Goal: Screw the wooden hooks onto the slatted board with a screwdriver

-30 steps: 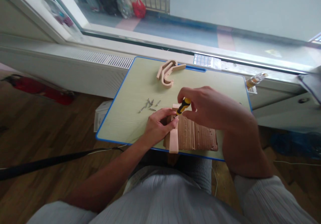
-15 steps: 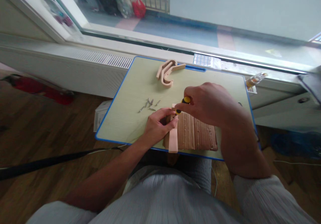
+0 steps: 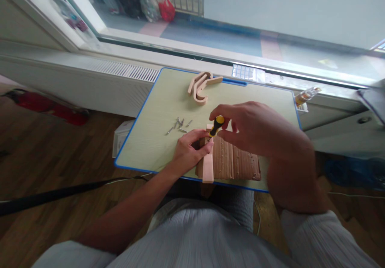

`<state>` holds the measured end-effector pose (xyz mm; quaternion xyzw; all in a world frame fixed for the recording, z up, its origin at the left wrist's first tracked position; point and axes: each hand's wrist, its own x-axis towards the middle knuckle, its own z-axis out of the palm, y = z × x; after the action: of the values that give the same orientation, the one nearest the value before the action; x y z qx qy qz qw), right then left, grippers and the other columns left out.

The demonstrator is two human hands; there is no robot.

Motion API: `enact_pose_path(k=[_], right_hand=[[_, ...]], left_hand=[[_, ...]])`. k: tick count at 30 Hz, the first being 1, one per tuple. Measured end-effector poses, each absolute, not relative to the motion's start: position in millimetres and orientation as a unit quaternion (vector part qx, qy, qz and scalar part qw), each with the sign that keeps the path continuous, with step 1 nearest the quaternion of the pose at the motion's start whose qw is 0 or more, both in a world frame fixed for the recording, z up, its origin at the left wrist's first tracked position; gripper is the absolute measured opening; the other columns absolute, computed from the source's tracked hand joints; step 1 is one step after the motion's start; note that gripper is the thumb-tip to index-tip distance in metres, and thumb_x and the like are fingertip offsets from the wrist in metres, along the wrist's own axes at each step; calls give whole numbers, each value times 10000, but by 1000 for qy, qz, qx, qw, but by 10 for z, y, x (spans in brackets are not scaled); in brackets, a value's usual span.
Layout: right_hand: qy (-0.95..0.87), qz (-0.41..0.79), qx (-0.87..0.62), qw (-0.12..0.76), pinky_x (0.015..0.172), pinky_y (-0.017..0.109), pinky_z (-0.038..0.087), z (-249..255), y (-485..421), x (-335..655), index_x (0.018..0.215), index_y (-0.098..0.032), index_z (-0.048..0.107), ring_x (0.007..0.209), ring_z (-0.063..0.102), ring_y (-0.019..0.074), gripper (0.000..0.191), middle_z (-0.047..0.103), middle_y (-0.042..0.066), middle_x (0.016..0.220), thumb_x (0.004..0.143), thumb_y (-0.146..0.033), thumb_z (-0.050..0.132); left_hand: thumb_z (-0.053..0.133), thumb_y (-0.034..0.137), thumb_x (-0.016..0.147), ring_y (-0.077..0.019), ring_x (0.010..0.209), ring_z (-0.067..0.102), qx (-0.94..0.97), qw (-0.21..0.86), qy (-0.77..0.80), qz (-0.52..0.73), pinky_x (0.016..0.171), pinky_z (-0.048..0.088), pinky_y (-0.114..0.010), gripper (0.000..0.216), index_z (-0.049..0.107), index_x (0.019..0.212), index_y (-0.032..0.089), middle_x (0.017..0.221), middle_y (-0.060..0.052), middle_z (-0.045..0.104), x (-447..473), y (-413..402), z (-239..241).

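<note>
A pale wooden strip [image 3: 208,168] lies over the near left side of a brown corrugated cardboard piece [image 3: 237,160]. My left hand [image 3: 191,148] is closed on the strip, thumb and fingers pinching around the spot where a screwdriver tip meets it. The yellow-and-black screwdriver [image 3: 215,126] stands tilted, its handle leaning up and right. Around that handle are the loosely curled fingers of my right hand [image 3: 248,125], index finger at its top and thumb low on the right. The tip and any screw under it are mostly hidden. Several loose screws [image 3: 180,123] lie left of the strip.
Curved wooden pieces [image 3: 201,87] sit at the back of the blue-edged table [image 3: 144,140]. Behind it runs a white radiator [image 3: 126,69] below a window. A clear bottle [image 3: 306,95] stands past the right edge.
My right hand has loosened and rotated around the screwdriver handle, showing more of it. The handle has shifted slightly left. My left hand and the wooden strip have stayed put.
</note>
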<state>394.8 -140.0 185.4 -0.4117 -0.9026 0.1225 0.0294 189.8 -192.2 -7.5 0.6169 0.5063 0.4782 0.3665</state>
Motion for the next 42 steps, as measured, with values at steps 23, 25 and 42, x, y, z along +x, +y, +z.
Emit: enact_pose_path(k=[23,25,42], right_hand=[[-880,51,-471,40,681,360,225,1725,-1352,3798,1043,-242,761,675,547,189,307,778,57,836,985,-531,677],[-882,68,-464,45,682,357,242,1735,-1353,3821,1099,-241,770,702,588,199,315,800,58,865,990,-523,682],[-893,73,-444,24,674,360,241,1825,-1423,3908,1101,-265,768,699,582,194,192,787,33,844,971,-345,651]], left_hand=[[833,362,925,-239,1100,789,617,375,522,455,1064,632,-409,241,835,1110,206,1175,-81,851,1898,-1931,2],[836,359,927,-235,1105,791,619,370,517,461,1080,630,-409,250,842,1128,211,1177,-77,854,1898,-1931,-14],[849,342,920,-223,1144,807,627,350,509,476,1133,638,-404,235,851,1138,252,1229,-57,863,1897,-1925,-73]])
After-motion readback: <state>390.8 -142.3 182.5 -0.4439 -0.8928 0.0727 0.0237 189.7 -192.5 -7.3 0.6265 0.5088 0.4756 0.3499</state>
